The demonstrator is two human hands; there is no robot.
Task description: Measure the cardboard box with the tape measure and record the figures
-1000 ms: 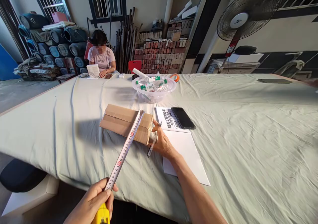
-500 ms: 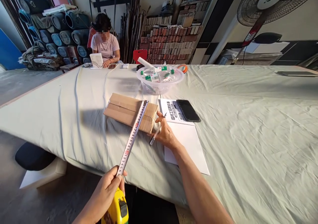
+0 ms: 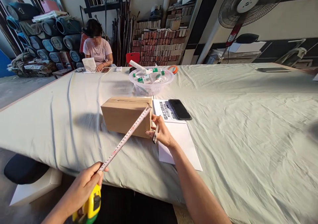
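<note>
My left hand (image 3: 83,184) is closed around a tape measure (image 3: 95,199) with a yellow and green case, its blade pinched between thumb and fingers. The pulled-out blade slants up across the front of a brown cardboard box (image 3: 119,116), and its end meets the upper right corner. At the box's lower right side is my right hand (image 3: 162,133), fingers touching the edge. A pen (image 3: 156,133) is held among those fingers. Behind that hand lies a white printed booklet (image 3: 179,141), with a black phone (image 3: 180,109) on its upper part.
A clear plastic basin (image 3: 151,89) holding bottles stands beyond the box, beside a roll of orange tape (image 3: 173,69). Across the cloth-covered table (image 3: 236,134) sits another person (image 3: 98,50). A fan (image 3: 248,3) stands at right; a flat dark object (image 3: 273,70) lies near the far edge.
The box has turned up so that a tall front face shows. The blade's end has gone from the box's top to its right corner. My left hand has moved left with the tape measure.
</note>
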